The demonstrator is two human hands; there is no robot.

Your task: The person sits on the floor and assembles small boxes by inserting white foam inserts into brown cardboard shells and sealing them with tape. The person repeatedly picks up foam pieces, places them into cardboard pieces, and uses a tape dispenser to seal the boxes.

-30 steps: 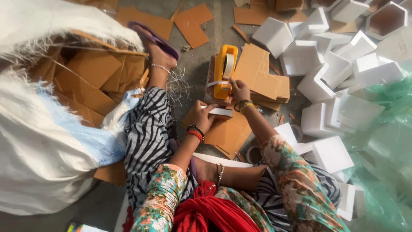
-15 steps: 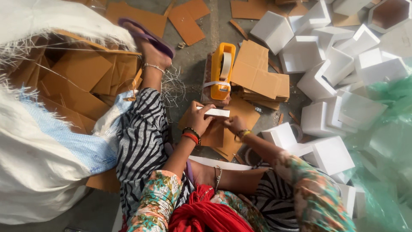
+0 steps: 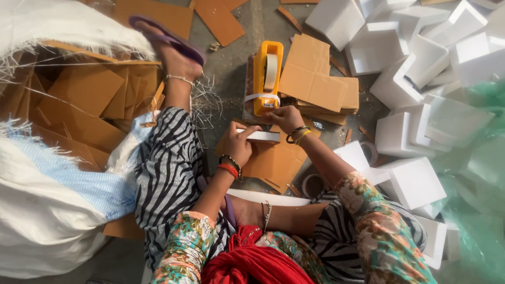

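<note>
My left hand [image 3: 239, 144] grips a small flat white foam piece backed with brown cardboard [image 3: 264, 136], held level just above my lap. My right hand [image 3: 286, 118] is directly beyond it, at the near end of the yellow tape dispenser [image 3: 266, 79]. Its fingers are pinched where the tape strip comes off the roll. The dispenser stands on the floor in front of me with a pale tape roll on top. Both wrists wear bangles. More brown cardboard [image 3: 276, 163] lies under the foam piece.
A stack of cut cardboard pieces [image 3: 315, 81] lies right of the dispenser. Several white foam boxes [image 3: 415, 181] are piled at the right beside a green plastic bag [image 3: 478, 173]. A white sack holding cardboard sheets [image 3: 84, 100] fills the left. Tape rolls [image 3: 314, 185] lie by my knee.
My right hand dropped from the dispenser to the foam piece, then went back up to the dispenser's near end. My left hand kept hold of the foam piece.
</note>
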